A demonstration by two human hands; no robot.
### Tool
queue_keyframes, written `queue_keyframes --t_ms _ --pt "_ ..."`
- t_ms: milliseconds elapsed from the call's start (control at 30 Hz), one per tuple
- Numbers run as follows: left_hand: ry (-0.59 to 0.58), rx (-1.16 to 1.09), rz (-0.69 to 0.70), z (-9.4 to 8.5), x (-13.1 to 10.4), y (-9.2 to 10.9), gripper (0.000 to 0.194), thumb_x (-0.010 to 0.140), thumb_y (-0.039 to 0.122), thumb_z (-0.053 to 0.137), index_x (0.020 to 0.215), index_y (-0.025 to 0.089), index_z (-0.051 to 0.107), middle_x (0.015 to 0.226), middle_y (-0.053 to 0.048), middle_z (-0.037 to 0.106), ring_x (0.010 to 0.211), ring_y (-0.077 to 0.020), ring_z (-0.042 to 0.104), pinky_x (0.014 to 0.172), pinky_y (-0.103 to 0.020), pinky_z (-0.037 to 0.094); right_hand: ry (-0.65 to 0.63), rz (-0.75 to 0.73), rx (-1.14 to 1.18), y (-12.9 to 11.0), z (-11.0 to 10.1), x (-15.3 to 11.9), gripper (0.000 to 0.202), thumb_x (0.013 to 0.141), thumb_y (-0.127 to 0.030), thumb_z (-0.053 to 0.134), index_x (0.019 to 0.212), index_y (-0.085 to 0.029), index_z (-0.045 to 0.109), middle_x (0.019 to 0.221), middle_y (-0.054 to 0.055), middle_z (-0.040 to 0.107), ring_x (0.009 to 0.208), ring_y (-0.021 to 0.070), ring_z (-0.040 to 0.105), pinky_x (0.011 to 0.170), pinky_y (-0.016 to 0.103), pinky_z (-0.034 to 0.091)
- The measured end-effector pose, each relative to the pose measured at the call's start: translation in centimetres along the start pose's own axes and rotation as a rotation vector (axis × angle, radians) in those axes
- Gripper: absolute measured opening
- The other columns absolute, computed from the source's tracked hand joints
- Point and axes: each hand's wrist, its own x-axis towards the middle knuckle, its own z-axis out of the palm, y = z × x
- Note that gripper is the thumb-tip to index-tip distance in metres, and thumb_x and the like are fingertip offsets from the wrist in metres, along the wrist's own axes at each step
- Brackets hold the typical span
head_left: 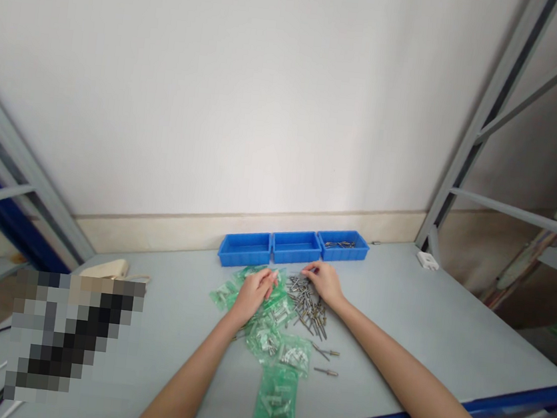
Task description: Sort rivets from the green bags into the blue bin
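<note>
My left hand (255,292) is over the green plastic bags (279,313), its fingers curled together; anything within them is too small to make out. At the top of a loose pile of metal blind rivets (305,306), my right hand (324,283) has thumb and fingers pinched together. What lies between those fingertips is hidden. Small pale and metal parts show through the bags, which spread toward the table's front edge. A few rivets (325,372) lie apart, below the pile.
Three blue bins stand in a row behind my hands: the left bin (244,259) and middle bin (296,258) show bare floors, the right bin (342,255) holds several rivets. A white plug-like block (427,261) sits far right. Metal shelf posts rise at both sides.
</note>
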Motion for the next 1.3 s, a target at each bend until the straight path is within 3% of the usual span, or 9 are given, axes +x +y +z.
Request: queue_keyframes --t_ms 100,200,300,467,667,767,1000,1200,1300 --pt "-0.014 -0.018 0.015 0.1 -0.2 0.3 0.031 0.084 0.047 0.042 0.088 0.018 0.050 0.046 0.008 0.046 0.038 -0.0092 0.037 0.046 -0.020 0.030 -0.020 -0.080 0.198 -0.9 -0.3 -0.4 0.013 0.077 -0.027 0.059 0.076 -0.017 0.069 0.076 0.004 0.069 0.072 0.0173 0.060 0.071 0.028 0.041" --pt "-0.081 0.035 0.040 0.1 -0.4 0.6 0.030 0.085 0.045 0.042 0.079 0.018 0.052 0.047 0.006 0.047 0.042 -0.0097 0.040 0.049 -0.021 0.031 -0.112 -0.167 0.322 -2.2 -0.4 -1.2 0.013 0.077 -0.027 0.059 0.074 -0.017 0.068 0.073 0.003 0.068 0.069 0.0160 0.060 0.068 0.026 0.042" --pt "-0.119 0.082 0.057 0.2 -0.4 0.7 0.036 0.085 0.044 0.041 0.065 0.017 0.051 0.044 0.005 0.044 0.043 -0.0100 0.040 0.050 -0.021 0.032 -0.132 -0.193 0.332 -3.0 -0.4 -1.8 0.012 0.076 -0.027 0.060 0.074 -0.017 0.067 0.073 0.003 0.068 0.068 0.0157 0.059 0.066 0.026 0.041" --pt "-0.098 0.048 0.046 0.3 -0.2 0.8 0.038 0.085 0.045 0.041 0.061 0.017 0.049 0.043 0.005 0.043 0.041 -0.0093 0.037 0.048 -0.021 0.031 -0.149 -0.195 0.412 -2.6 0.0 -1.7 0.019 0.079 -0.033 0.056 0.077 -0.016 0.064 0.071 0.001 0.065 0.068 0.0144 0.055 0.066 0.025 0.040" --pt "-0.061 0.005 0.013 0.5 -0.4 0.9 0.043 0.084 0.048 0.042 0.056 0.017 0.046 0.043 0.005 0.042 0.041 -0.0089 0.038 0.046 -0.021 0.030 -0.240 -0.206 0.457 -2.3 0.5 -1.8 0.039 0.086 -0.042 0.042 0.060 -0.016 0.053 0.056 -0.002 0.051 0.058 0.0121 0.046 0.059 0.023 0.034" --pt "-0.001 -0.011 0.009 0.6 -0.4 1.0 0.041 0.084 0.048 0.044 0.058 0.016 0.048 0.043 0.005 0.041 0.041 -0.0088 0.038 0.046 -0.021 0.031 -0.220 -0.205 0.454 -2.5 0.5 -1.8 0.042 0.088 -0.042 0.038 0.056 -0.017 0.048 0.053 -0.003 0.046 0.055 0.0117 0.043 0.058 0.024 0.033" --pt "0.027 -0.085 0.008 0.5 -0.2 1.1 0.033 0.080 0.047 0.049 0.071 0.016 0.052 0.044 0.007 0.041 0.040 -0.0080 0.035 0.045 -0.021 0.029 -0.169 -0.221 0.462 -2.5 0.4 -1.8 0.028 0.083 -0.040 0.048 0.070 -0.017 0.055 0.067 -0.001 0.054 0.066 0.0131 0.047 0.063 0.024 0.036" --pt "-0.121 -0.130 -0.034 0.7 -0.4 1.4 0.042 0.082 0.050 0.044 0.057 0.017 0.043 0.042 0.006 0.037 0.039 -0.0068 0.033 0.042 -0.020 0.026 -0.268 -0.187 0.501 -2.5 0.2 -1.7 0.042 0.086 -0.044 0.038 0.053 -0.019 0.038 0.051 -0.004 0.036 0.054 0.0109 0.036 0.054 0.023 0.029" --pt "-0.113 -0.157 -0.033 0.8 -0.3 1.0 0.038 0.082 0.050 0.044 0.064 0.016 0.047 0.043 0.007 0.039 0.038 -0.0066 0.033 0.040 -0.019 0.026 -0.247 -0.187 0.507 -2.6 0.0 -1.7 0.040 0.085 -0.046 0.040 0.056 -0.018 0.043 0.053 -0.004 0.038 0.056 0.0112 0.037 0.056 0.023 0.030"
